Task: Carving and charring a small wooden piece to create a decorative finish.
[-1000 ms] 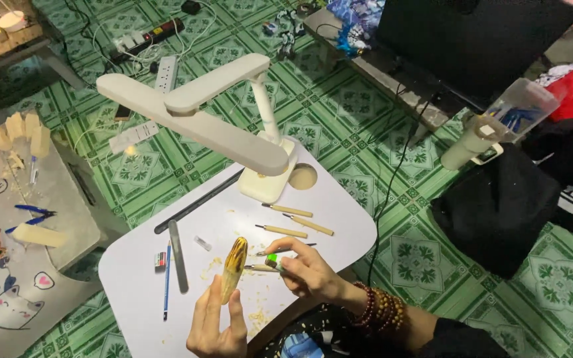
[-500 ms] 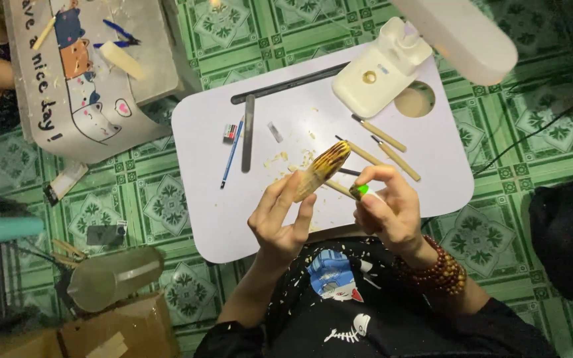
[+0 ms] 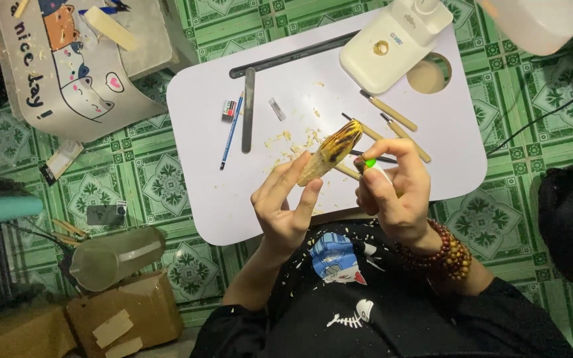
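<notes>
Left hand (image 3: 285,205) raised, fingers curled in a grip, right hand (image 3: 392,189) pinching beside it

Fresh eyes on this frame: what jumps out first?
The left hand holds up a yellow-brown carved wooden piece at the centre, over the white lap table. Beside it the right hand, with a beaded bracelet on its wrist, grips a small green-tipped tool. Wood shavings lie scattered on the table, and a white lamp base stands at its far edge.
</notes>
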